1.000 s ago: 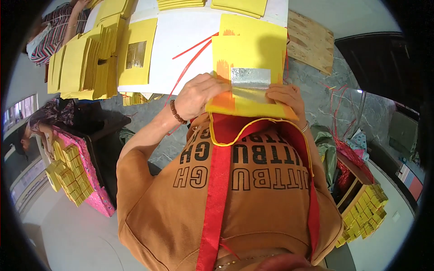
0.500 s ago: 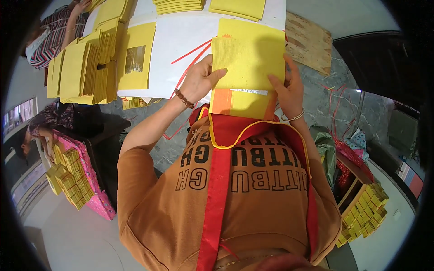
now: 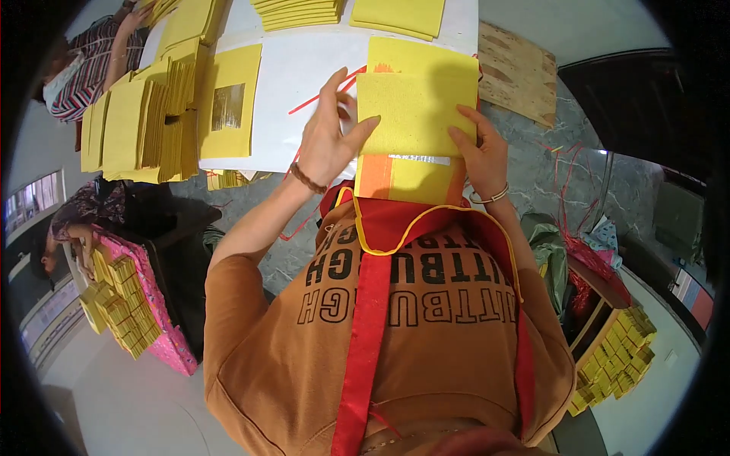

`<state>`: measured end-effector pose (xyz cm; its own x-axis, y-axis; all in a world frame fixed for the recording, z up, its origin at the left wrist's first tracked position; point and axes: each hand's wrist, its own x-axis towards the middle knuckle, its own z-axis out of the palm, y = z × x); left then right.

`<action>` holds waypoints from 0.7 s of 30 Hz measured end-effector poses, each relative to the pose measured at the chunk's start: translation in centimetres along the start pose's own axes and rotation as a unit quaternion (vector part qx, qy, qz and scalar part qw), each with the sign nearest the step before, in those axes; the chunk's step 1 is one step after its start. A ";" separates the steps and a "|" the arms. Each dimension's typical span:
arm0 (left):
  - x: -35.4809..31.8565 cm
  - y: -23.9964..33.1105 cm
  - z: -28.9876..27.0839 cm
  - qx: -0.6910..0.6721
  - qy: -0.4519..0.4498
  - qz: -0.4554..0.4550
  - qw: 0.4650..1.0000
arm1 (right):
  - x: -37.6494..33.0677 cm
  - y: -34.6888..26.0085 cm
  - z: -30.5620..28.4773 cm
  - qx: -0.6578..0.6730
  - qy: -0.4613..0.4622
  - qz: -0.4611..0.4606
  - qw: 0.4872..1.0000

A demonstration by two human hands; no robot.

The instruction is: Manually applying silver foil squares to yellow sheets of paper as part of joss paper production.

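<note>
A yellow paper sheet or thin stack (image 3: 418, 114) lies before me at the table's near edge, over another yellow piece (image 3: 422, 52) that shows beyond it. Below, towards my body, a yellow panel with orange sides and a shiny strip (image 3: 422, 175) sticks out. At the left edge, my left hand (image 3: 332, 133) is open, fingers spread away from the paper, thumb at its margin. My right hand (image 3: 480, 144) rests at the right edge, thumb and forefinger apart on the paper's face. Red string (image 3: 323, 95) lies on the table beside my left hand.
On the white table (image 3: 285, 68), yellow paper stacks (image 3: 141, 121) stand left, next to a yellow piece with a shiny brown patch (image 3: 228, 106). More stacks (image 3: 296, 11) lie at the back. Another person (image 3: 95, 61) sits far left. Yellow bundles fill boxes (image 3: 125, 304) at both sides.
My left hand has let go of the left edge and its fingers have lifted and spread. The top sheet's far edge has shifted slightly towards me. My right fingers have come onto its face.
</note>
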<state>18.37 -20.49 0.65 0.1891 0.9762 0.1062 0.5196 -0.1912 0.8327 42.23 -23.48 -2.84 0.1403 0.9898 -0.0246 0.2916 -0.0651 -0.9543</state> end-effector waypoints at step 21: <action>-1.9 0.2 2.4 0.297 -0.212 0.253 0.896 | -2.1 2.4 0.8 0.015 0.010 -0.029 0.999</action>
<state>20.15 -22.68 -0.68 0.7599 0.6465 0.0685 0.6057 -0.7423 0.2867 41.87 -25.58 -5.34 0.1438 0.9889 0.0362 0.2711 -0.0042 -0.9625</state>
